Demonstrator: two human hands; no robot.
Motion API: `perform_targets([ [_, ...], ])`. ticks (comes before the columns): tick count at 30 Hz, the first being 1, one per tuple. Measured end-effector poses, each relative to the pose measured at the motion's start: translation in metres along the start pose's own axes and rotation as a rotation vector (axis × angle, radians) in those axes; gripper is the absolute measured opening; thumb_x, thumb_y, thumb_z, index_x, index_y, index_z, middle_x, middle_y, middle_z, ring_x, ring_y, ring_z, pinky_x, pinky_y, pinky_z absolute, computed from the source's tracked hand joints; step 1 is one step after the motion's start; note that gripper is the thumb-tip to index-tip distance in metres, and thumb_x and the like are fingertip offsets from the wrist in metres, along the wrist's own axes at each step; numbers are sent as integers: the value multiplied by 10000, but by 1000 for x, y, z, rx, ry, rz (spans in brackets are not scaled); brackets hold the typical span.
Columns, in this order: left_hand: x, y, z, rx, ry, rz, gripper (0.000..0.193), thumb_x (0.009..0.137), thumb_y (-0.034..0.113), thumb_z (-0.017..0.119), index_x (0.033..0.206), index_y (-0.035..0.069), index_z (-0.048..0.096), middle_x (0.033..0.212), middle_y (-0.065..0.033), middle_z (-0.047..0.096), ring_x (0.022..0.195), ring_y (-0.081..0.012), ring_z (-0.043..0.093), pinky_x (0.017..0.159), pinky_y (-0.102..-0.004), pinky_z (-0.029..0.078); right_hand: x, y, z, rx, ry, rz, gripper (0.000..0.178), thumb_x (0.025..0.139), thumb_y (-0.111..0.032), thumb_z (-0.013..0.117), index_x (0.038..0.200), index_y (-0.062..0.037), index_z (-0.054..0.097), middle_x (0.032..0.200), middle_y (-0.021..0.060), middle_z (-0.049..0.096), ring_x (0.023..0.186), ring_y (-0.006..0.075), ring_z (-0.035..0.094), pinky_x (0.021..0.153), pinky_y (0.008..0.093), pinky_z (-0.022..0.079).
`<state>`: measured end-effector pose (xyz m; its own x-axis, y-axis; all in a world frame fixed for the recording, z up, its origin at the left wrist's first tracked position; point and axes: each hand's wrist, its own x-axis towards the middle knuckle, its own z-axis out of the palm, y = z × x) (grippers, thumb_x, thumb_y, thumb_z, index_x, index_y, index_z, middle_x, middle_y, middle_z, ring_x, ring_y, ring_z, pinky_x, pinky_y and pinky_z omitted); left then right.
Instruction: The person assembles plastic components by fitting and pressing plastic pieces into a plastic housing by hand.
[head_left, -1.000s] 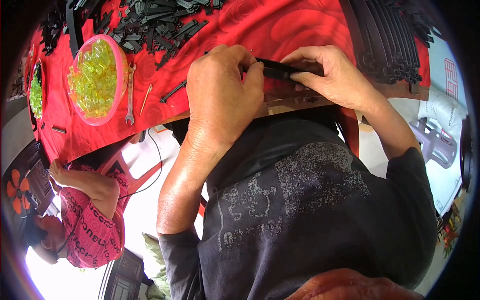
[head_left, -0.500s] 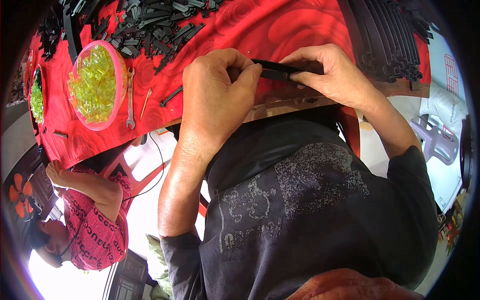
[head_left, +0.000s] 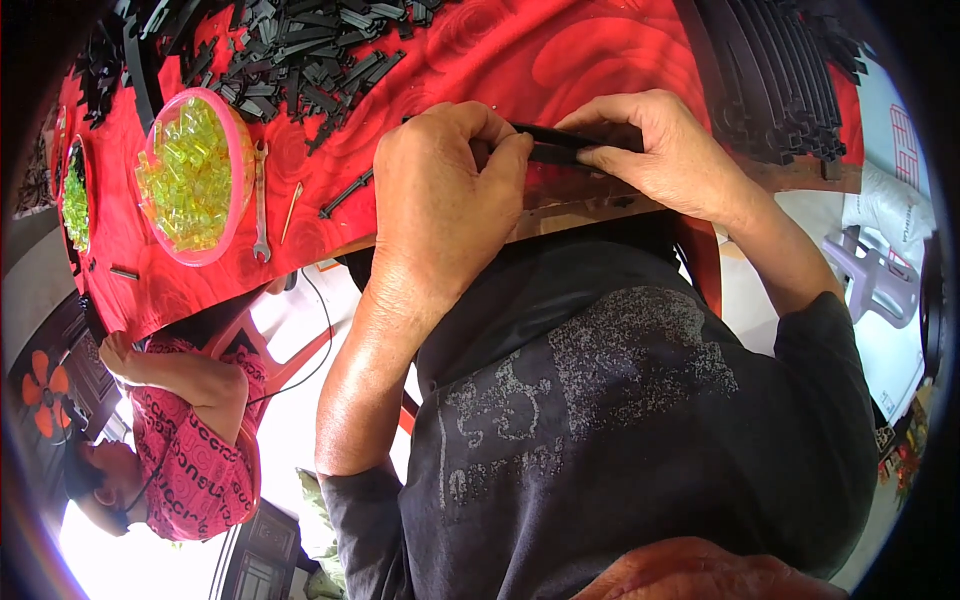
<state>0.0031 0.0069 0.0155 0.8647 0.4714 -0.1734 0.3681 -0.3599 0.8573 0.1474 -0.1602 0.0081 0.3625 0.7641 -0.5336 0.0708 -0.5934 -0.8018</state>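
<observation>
Between my two hands, at the table's near edge, a slim black strip (head_left: 553, 143) is held roughly level. My left hand (head_left: 445, 190) pinches its left end between thumb and fingers, and much of that end is hidden behind the hand. At the strip's right part, my right hand (head_left: 655, 150) grips with thumb below and fingers on top. Left of my left hand, a thin black rod (head_left: 345, 195) lies on the red tablecloth (head_left: 600, 50).
A pink-rimmed basket (head_left: 243, 190) of yellow-green clear pieces stands at left, beside a wrench (head_left: 261, 205) and a thin stick (head_left: 291, 212). Black parts (head_left: 300, 60) pile up farther back. Long black strips (head_left: 765, 80) are stacked at right. A person (head_left: 190, 440) sits at lower left.
My left hand has shifted slightly right and down along the strip. A dark end now shows beyond its far side. My right hand is almost still.
</observation>
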Motion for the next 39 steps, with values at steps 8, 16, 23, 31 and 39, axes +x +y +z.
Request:
perform_targets([
  [8,-1,0,5,86,9,35,153,806,119,731,745,-14,685,685,-159,622,612,-330,622,599,-438,473,-1,3,1,-34,11,-105,308,924,80,622,1219,21,687,1122,114,744,1078,177,702,969,297,542],
  [16,-4,-1,5,93,22,30,139,799,118,728,744,-1,681,685,-151,614,626,-337,624,602,-445,468,-4,-2,-2,-73,-15,-124,314,932,54,632,1240,17,683,1161,125,737,1107,191,698,997,314,534],
  [23,-4,-1,5,127,45,77,133,800,116,727,750,3,678,688,-145,613,642,-338,628,602,-444,470,-3,-2,0,-34,-16,-80,305,944,53,626,1242,16,683,1161,119,738,1107,183,695,993,306,535],
  [31,-8,-3,5,215,90,159,131,794,110,746,756,12,666,724,-137,628,675,-354,642,618,-454,490,1,6,3,-50,53,-225,259,902,-27,677,1152,27,721,1032,171,762,956,222,739,875,330,562],
  [39,-10,0,0,280,66,153,150,802,131,761,767,21,664,745,-128,632,692,-359,651,608,-460,496,4,2,3,-57,22,-242,266,899,-23,677,1156,34,720,1031,165,763,962,210,735,875,326,563],
])
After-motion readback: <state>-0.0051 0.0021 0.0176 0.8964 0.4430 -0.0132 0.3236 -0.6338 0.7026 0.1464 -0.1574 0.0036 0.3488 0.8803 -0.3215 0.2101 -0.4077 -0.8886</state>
